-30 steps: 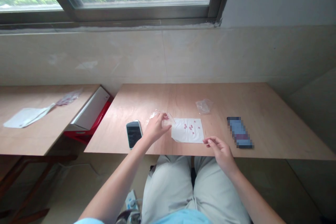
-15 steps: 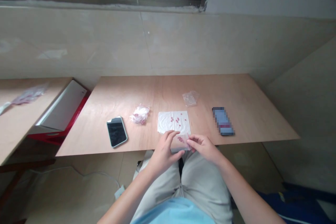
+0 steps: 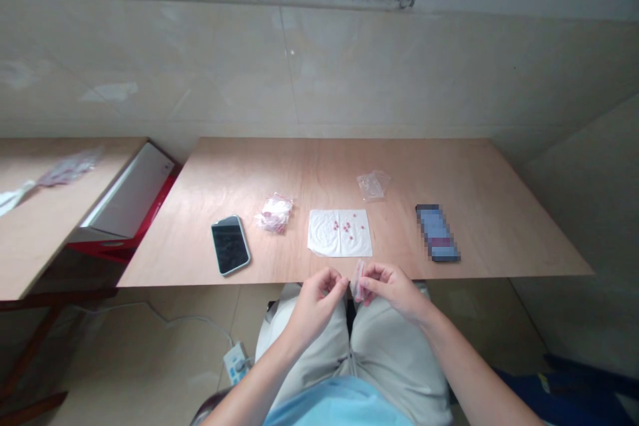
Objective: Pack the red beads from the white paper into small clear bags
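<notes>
My right hand (image 3: 392,287) pinches a small clear plastic bag (image 3: 358,279) with pinkish-red bits in it, held upright at the table's front edge. Just left of the bag is my left hand (image 3: 320,296), thumb and fingertips pressed together; whatever they hold, if anything, is too small to make out. Beyond both hands a white cloth or tissue (image 3: 324,243) lies flat on the table, with several small red pieces (image 3: 346,226) scattered over it. A crumpled clear bag with red contents (image 3: 276,213) sits left of the cloth.
On the wooden table (image 3: 299,166) a phone (image 3: 231,246) lies at the left and another phone (image 3: 438,233) at the right. Behind the cloth is a clear plastic bag (image 3: 373,185). A second table (image 3: 34,246) stands at the left, and a power strip (image 3: 237,363) is on the floor.
The small bag has gone from lying flat between both hands to upright in my right hand. My left hand has come off it and its spread fingers have closed together.
</notes>
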Available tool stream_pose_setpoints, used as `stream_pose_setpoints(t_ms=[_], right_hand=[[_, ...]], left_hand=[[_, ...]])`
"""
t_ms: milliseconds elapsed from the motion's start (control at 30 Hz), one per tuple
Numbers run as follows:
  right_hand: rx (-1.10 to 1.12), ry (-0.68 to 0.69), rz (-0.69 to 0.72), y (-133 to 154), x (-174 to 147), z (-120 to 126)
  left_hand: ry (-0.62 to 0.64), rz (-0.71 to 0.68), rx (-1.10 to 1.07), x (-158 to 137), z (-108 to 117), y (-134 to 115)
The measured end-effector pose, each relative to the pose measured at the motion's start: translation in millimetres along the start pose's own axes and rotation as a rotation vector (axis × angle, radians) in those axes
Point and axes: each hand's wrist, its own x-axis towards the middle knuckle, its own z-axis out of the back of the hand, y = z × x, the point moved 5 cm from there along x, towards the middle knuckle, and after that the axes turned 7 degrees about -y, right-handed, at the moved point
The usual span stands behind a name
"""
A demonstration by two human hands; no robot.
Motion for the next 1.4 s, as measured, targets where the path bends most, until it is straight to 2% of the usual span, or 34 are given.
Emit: stream_pose_setpoints(t_ms=[100,167,433,767,1033,1400], right_hand=[[-0.023,0.027,-0.006,-7,1,-7],[-0.030,0.057,-0.023,-10,1,-12],[-0.068,0.193,-0.076,-3,-6,-22],[-0.105,0.189,-0.053,-7,-4,-14],[-0.187,0.125,-0.009,-16,-1,-7],[-0.294,0.075,0.110,-1,-4,-11]], left_hand=[[0.148,0.039,-0.115,-8,-16,-2],[0.200,0.049,-0.167,-12,-23,-2],[0.239,0.098,-0.149,-12,-27,1],[0.209,0.033,-0.069,-13,-26,2],[0.161,-0.053,0.056,-16,-24,3],[0.092,-0.050,0.057,-16,-19,2]])
